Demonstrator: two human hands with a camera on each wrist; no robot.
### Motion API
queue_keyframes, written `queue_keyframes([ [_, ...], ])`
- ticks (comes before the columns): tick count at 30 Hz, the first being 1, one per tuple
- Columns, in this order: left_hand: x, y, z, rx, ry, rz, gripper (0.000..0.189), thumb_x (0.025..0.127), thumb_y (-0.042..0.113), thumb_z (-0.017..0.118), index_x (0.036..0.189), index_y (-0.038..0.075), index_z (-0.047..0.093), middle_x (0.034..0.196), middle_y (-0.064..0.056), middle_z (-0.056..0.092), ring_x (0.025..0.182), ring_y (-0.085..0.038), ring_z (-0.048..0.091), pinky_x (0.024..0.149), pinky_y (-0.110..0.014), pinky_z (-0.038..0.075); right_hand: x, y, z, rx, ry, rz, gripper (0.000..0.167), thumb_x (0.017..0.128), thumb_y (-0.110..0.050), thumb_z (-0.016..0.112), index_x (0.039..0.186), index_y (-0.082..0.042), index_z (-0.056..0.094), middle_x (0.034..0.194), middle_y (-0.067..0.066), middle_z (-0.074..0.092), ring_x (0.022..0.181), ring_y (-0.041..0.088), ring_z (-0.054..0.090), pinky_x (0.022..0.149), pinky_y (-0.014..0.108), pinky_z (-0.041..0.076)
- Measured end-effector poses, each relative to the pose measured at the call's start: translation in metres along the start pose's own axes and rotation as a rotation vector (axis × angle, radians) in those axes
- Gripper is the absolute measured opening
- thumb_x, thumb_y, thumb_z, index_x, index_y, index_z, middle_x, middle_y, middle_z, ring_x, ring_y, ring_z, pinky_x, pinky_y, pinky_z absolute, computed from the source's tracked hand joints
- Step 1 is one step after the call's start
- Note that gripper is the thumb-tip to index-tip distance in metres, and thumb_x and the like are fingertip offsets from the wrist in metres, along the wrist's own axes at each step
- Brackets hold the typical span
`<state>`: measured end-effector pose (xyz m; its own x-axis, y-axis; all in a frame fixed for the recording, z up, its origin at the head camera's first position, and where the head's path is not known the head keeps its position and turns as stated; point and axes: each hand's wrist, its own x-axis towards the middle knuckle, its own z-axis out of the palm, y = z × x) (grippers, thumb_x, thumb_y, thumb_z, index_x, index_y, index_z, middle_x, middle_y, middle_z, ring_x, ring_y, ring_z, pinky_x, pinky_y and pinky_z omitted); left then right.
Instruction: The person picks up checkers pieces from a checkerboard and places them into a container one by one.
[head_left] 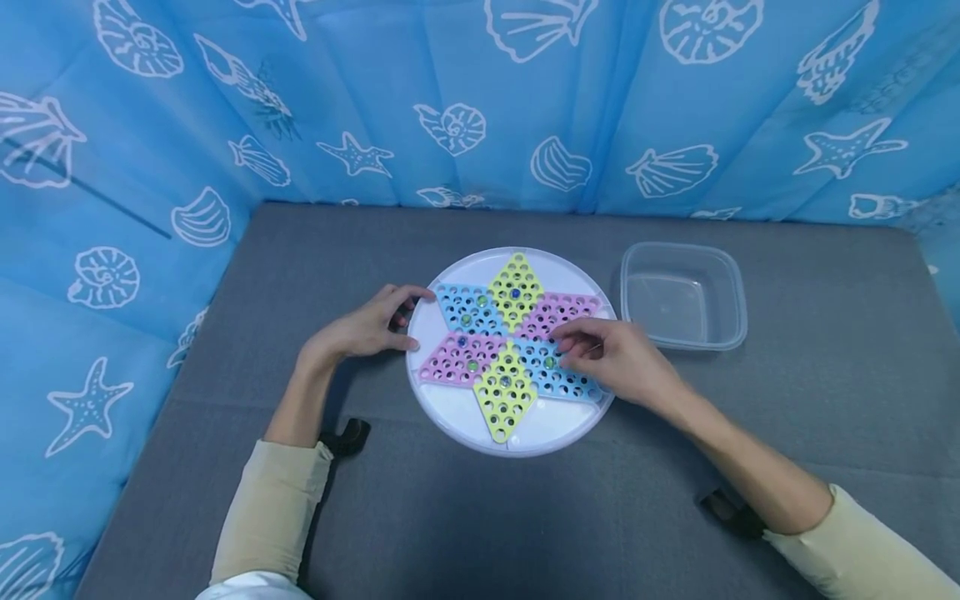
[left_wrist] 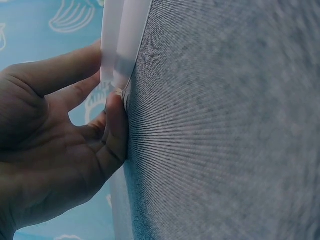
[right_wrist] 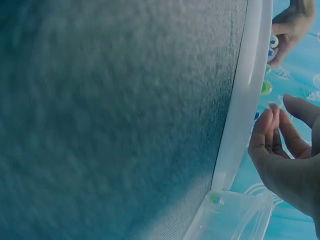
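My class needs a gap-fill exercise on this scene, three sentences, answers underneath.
By the head view:
1. On the round board, the topmost star section is coloured ____.
2. The clear container stands beside the board, to its ____.
3. The hand touching the board's left edge is the person's ____ one.

Missing words: yellow; right; left.

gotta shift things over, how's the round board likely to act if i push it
The board looks like stiff plastic, so it probably won't bend. Lying wide and flat, it'll likely slide rather than tip. The marbles on it are round and uncovered, so a jolt might set some rolling.
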<state>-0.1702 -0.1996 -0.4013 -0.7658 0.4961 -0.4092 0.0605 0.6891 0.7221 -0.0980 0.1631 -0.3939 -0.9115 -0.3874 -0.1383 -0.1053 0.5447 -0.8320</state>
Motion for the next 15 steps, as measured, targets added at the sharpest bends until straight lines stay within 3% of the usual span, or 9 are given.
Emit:
queue_keyframes([
  [8, -0.0007, 0.0023, 0.0002, -0.004, -0.001, -0.012, 0.073, 0.085, 0.009, 0.075, 0.149, 0.015, 0.039, 0.133, -0.019, 0.035, 0.115, -0.034, 0.042, 0.098, -0.051, 0.038, 0.0053, 0.0013, 0.0056, -0.054, -0.041, 0.022, 0.031, 0.084, -0.005, 0.077, 0.114, -0.003, 0.071, 0.093, 0.001, 0.068, 0.082, 0.014, 0.062, 0.073, 0.026, 0.051],
  [15, -0.0005, 0.0032, -0.0007, 0.006, -0.007, -0.001, 0.074, 0.086, 0.009, 0.074, 0.149, 0.015, 0.038, 0.132, -0.019, 0.035, 0.115, -0.034, 0.042, 0.097, -0.051, 0.038, 0.0083, 0.0025, 0.0067, -0.131, -0.037, 0.002, 0.029, 0.080, -0.010, 0.082, 0.108, -0.007, 0.075, 0.081, -0.003, 0.064, 0.076, 0.013, 0.059, 0.068, 0.026, 0.048],
])
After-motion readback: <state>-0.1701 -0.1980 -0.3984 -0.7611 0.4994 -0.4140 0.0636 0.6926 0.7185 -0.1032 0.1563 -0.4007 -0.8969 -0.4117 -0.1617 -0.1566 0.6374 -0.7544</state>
